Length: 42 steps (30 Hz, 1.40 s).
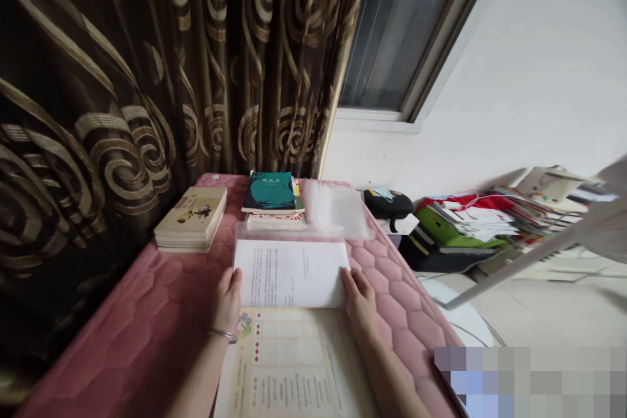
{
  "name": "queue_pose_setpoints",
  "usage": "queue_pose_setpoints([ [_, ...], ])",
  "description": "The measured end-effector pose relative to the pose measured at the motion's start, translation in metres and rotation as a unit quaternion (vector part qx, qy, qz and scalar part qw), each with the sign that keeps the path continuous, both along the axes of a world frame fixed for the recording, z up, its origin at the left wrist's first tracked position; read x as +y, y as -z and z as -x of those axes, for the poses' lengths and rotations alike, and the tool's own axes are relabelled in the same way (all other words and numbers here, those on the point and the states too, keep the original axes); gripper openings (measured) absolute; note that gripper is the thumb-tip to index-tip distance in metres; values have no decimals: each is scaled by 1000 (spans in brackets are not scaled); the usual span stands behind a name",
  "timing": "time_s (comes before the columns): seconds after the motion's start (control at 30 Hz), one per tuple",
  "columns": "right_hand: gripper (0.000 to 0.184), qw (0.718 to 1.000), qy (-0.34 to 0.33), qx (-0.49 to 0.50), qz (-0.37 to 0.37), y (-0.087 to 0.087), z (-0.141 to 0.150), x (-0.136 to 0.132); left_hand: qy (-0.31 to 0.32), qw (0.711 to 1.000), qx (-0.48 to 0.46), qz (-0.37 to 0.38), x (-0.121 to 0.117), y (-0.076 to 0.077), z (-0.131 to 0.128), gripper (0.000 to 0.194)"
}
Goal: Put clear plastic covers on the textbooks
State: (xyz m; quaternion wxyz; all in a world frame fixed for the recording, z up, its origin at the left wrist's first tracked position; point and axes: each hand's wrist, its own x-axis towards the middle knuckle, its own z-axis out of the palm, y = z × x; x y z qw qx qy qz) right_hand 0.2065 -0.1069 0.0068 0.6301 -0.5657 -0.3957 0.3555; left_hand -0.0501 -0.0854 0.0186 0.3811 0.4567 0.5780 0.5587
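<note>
One printed page (294,274), turned sideways, long axis between both hands (227,294) (361,297)

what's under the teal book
Below the teal book, a red-and-white book peeks out in front and a green corner at the right; the rest is covered.

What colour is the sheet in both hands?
The sheet is white with dark print; head view.

We find the white page (318,268) too finely printed to read; our view cuts off the yellowish sheet (294,366) below and the curtain (196,65) above.
</note>
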Motion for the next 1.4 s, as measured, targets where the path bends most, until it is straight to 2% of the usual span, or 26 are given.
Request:
queue_pose_setpoints([
  [0.33,44,998,31,-52,-9,-1,3,1,-16,1000,-12,7,0,0,1,42],
  [0.43,41,999,18,-42,-8,-2,2,0,-22,1000,-15,12,0,0,2,41],
  [0.6,39,1000,4,-13,0,-6,1,-3,11,999,-40,11,0,0,-1,42],
  [0.7,40,1000,0,-8,-6,-4,1,-2,11,999,-41,18,0,1,-1,43],
  [0.9,43,999,19,-24,-21,6,0,3,-1,1000,-21,14,0,3,-1,43],
  [1.1,41,999,23,-28,-20,2,1,1,-53,998,-35,19,0,1,-1,41],
  [1.23,39,1000,6,3,-6,0,0,-1,-7,999,-29,17,0,1,0,43],
  [1.4,41,1000,9,8,22,-1,0,-3,-5,1000,-25,12,3,6,3,46],
])
